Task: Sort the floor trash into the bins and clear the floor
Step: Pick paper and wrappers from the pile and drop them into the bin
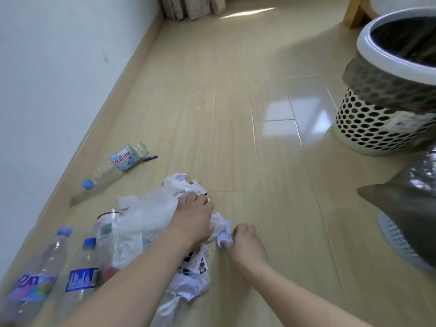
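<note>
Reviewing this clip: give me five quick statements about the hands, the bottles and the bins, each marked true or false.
1. Both hands are down at the pile of paper and plastic. True: the left hand and right hand are on it.
2. The right hand pinches a crumpled white scrap. True.
3. The perforated bin lies tipped on its side. False: it stands upright, lined with a dark bag.
4. The bottle near the wall stands upright. False: it lies on the floor.
5. The left hand holds a bottle. False: it grips paper in the pile.
</note>
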`<action>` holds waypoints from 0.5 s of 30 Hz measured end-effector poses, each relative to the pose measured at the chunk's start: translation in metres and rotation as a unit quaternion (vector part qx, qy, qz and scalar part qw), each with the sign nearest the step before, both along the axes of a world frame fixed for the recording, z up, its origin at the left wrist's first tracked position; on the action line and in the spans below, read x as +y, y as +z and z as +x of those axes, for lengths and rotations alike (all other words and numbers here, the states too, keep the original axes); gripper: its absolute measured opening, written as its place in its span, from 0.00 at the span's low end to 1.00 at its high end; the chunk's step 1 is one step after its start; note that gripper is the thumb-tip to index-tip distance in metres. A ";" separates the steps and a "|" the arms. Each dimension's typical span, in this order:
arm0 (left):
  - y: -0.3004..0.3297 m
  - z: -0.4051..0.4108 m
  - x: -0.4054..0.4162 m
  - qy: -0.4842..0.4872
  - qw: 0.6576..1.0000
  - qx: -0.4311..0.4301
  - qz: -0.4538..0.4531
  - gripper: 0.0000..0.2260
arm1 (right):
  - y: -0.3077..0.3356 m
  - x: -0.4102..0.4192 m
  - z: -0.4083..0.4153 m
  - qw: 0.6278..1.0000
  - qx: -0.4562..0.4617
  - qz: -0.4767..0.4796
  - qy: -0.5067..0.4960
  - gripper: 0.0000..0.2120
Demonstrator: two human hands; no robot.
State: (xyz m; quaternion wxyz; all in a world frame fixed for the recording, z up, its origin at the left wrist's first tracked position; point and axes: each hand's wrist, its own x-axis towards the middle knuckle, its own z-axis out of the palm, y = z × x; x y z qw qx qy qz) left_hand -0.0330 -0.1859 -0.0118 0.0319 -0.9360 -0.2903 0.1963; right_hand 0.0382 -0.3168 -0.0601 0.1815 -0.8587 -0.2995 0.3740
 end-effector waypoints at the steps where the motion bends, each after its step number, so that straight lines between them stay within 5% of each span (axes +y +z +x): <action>1: -0.007 0.002 -0.001 -0.004 1.000 -0.007 0.007 0.19 | -0.002 0.004 0.001 1.000 -0.011 -0.003 0.005 0.16; 6: -0.023 0.013 -0.005 -0.033 0.999 0.013 -0.003 0.14 | 0.001 0.006 0.003 0.999 -0.022 -0.011 0.024 0.11; 11: 0.008 0.020 -0.004 0.052 0.996 -0.037 -0.059 0.11 | 0.026 -0.013 0.028 0.998 0.052 -0.028 0.031 0.03; 15: 0.062 0.034 -0.008 0.201 0.909 -0.216 -0.293 0.14 | 0.087 -0.031 0.074 0.997 0.012 -0.046 0.059 0.02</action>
